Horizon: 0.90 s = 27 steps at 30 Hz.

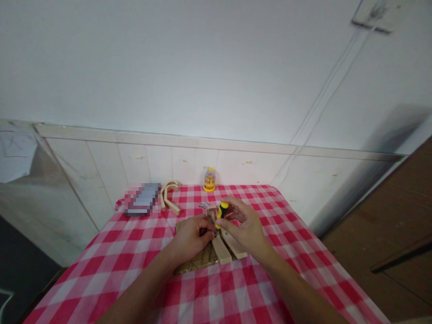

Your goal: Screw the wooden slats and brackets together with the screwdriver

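My right hand (243,226) is closed around a small yellow and black screwdriver (221,212), held upright over a wooden assembly of pale slats (223,248). My left hand (191,237) is closed beside it, pinching something small and dark against the wood; I cannot make out what. The slats rest on a brown woven mat (197,262) on the red and white checked tablecloth (135,252). The fingertips of both hands nearly touch at the top of the wooden piece.
A curved wooden part (169,196) lies at the back of the table. A yellow screwdriver bit holder with a clear dome (209,179) stands at the far edge. A blurred dark flat object (143,200) lies at back left. White panelled wall behind; brown floor right.
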Each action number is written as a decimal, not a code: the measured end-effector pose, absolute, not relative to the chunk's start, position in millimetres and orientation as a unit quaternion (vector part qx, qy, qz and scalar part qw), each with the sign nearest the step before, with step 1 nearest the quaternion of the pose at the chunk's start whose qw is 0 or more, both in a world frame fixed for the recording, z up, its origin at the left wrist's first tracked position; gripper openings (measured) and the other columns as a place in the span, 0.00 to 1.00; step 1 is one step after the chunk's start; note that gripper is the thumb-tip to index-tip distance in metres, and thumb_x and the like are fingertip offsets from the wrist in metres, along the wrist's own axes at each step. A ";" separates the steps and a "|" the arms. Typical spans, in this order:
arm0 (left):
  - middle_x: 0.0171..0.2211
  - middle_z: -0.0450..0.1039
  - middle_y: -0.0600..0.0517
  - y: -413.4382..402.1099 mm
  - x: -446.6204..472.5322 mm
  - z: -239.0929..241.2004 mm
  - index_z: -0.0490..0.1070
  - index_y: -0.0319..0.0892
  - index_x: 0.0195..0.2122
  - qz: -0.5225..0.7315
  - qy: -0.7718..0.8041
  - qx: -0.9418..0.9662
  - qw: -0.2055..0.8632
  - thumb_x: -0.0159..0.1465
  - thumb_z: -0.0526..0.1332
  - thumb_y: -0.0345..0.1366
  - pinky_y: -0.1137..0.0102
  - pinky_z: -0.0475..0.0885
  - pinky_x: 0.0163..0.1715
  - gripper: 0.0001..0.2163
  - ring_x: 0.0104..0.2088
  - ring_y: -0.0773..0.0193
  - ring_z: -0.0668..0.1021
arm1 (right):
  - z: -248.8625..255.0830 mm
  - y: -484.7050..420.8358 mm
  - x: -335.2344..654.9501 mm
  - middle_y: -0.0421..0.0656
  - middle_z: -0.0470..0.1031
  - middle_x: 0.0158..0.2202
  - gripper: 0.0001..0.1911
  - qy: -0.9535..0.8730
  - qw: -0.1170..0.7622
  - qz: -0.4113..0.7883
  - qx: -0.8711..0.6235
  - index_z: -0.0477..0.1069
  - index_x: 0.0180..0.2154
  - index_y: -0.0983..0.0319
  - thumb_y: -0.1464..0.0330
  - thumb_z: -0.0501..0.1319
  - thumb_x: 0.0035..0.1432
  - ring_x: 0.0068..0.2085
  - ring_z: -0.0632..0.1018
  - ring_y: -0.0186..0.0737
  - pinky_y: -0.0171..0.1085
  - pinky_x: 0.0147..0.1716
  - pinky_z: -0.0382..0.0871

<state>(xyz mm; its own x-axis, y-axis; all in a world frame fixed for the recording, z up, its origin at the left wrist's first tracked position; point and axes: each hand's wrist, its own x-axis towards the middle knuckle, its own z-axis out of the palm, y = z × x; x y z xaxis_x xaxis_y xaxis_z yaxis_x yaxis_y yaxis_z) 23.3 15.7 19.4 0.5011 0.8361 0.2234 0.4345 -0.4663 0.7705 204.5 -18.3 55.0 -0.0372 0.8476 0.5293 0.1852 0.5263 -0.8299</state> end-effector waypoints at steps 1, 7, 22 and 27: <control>0.36 0.81 0.51 15.9 23.3 19.1 0.80 0.43 0.32 0.304 0.396 0.801 0.331 0.60 0.61 0.31 0.68 0.71 0.40 0.07 0.38 0.60 0.80 | 54.5 -19.0 204.7 0.42 0.82 0.40 0.20 -0.664 0.574 0.287 -0.385 0.77 0.49 0.54 0.66 0.72 0.53 0.37 0.82 0.40 0.36 0.35 0.78; 0.35 0.81 0.51 16.1 23.8 19.4 0.80 0.44 0.32 0.305 0.393 0.802 0.330 0.59 0.61 0.30 0.68 0.72 0.41 0.07 0.38 0.60 0.80 | 51.2 -21.3 205.6 0.44 0.81 0.43 0.19 -0.663 0.581 0.288 -0.374 0.74 0.52 0.55 0.69 0.66 0.59 0.41 0.82 0.41 0.38 0.39 0.78; 0.35 0.81 0.50 15.5 23.5 20.4 0.81 0.43 0.32 0.297 0.399 0.806 0.320 0.60 0.62 0.31 0.68 0.71 0.40 0.07 0.37 0.60 0.80 | 52.3 -19.8 202.4 0.43 0.82 0.40 0.20 -0.636 0.596 0.298 -0.391 0.73 0.48 0.56 0.69 0.70 0.53 0.38 0.83 0.41 0.37 0.36 0.78; 0.35 0.81 0.51 15.0 23.9 20.6 0.81 0.43 0.32 0.300 0.400 0.803 0.324 0.60 0.61 0.29 0.68 0.70 0.39 0.08 0.37 0.61 0.80 | 51.1 -18.3 202.2 0.43 0.81 0.39 0.21 -0.624 0.601 0.305 -0.394 0.73 0.47 0.55 0.67 0.72 0.51 0.36 0.82 0.40 0.37 0.34 0.77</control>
